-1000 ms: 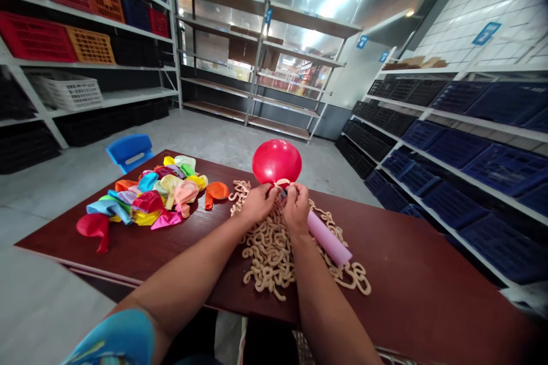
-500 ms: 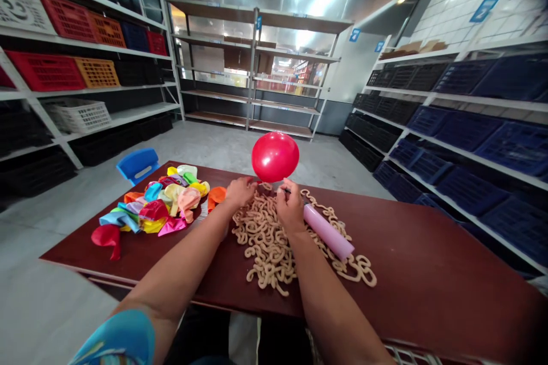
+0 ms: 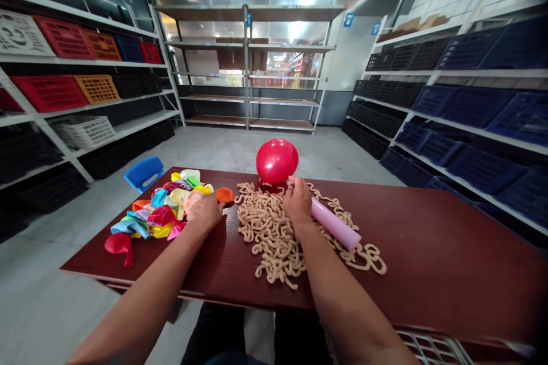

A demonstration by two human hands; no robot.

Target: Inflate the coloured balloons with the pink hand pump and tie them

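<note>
An inflated red balloon (image 3: 277, 161) stands at the far edge of the table, just beyond a heap of tan, curly, rope-like pieces (image 3: 269, 228). My right hand (image 3: 298, 199) is closed in a pinch against the balloon's lower right side; what lies between the fingertips is too small to make out. At the right edge of a pile of uninflated balloons (image 3: 160, 215), my left hand (image 3: 206, 212) is low over the table with its fingers curled down. The back of that hand hides what they grip. An orange uninflated balloon (image 3: 225, 195) lies just past it.
A pink cylinder (image 3: 336, 224) lies on the tan pieces, right of my right hand. The brown table (image 3: 428, 245) extends to the right. Behind its left end is a blue chair (image 3: 144, 173). Shelves with crates (image 3: 47, 94) line both sides, and a metal rack (image 3: 246, 68) stands ahead.
My left hand has moved left, away from the red balloon's base to the uninflated balloons. My right hand stays beside the red balloon. The camera view has shifted slightly.
</note>
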